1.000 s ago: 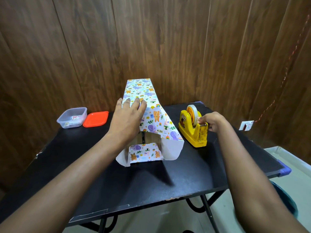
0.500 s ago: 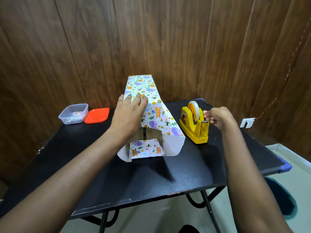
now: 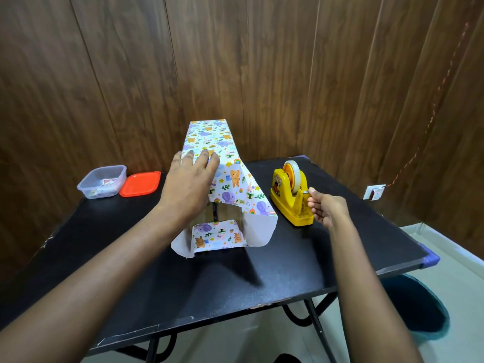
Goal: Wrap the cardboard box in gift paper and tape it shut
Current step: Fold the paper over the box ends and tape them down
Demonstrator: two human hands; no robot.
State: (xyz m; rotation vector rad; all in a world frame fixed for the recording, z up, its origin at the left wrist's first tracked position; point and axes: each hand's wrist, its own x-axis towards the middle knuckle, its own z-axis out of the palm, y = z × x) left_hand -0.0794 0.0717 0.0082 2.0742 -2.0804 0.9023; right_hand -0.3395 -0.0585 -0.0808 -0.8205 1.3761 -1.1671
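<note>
Head view. Table [image 3: 314,271]: wide bare top on near side of tape dispenser [image 3: 285,191]; right edge not far beyond it, wall close behind. Cardboard box [image 3: 226,211], sleeved in gift paper [image 3: 217,142], stands just left of dispenser; near end open, flaps unfolded. Left hand [image 3: 188,184] flat, fingers straight, presses paper on box top, unchanged. Right hand [image 3: 327,208] has drawn back to dispenser's near end, pinching free end of tape [image 3: 295,174] at cutter. Judgement: strip being pulled for taping. Container [image 3: 102,183], red lid [image 3: 140,184]: far left of dispenser, beyond box.
</note>
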